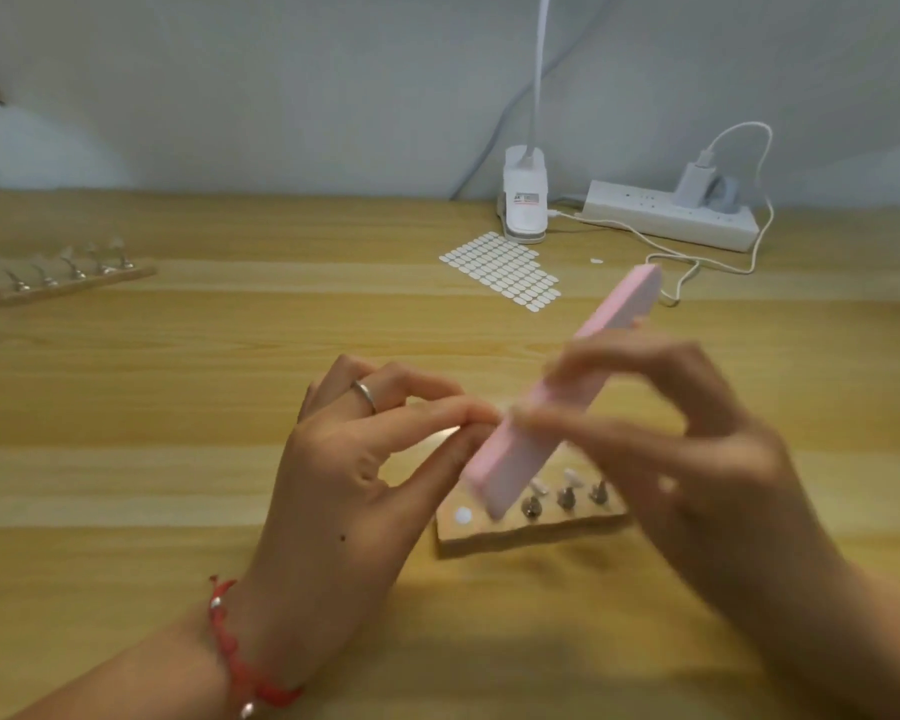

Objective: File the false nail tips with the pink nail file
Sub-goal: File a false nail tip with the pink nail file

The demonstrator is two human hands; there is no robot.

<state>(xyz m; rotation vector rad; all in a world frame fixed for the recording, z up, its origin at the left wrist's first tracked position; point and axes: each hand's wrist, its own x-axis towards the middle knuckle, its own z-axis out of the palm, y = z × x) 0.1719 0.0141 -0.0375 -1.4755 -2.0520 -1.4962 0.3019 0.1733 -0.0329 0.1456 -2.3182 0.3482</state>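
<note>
With the fingers of my right hand [671, 433] I am grasping the pink file [557, 402]; my left hand [365, 459] fingers are pinching a small nail tip [450, 432] beside it.

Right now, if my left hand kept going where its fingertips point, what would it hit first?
The pink nail file, held across their path by your right hand. The left hand, pinching a pale nail tip, looks almost against it; blur hides any gap.

The left hand [344, 475] wears a silver ring [365, 396] and red braided bracelet [225, 639]
</note>
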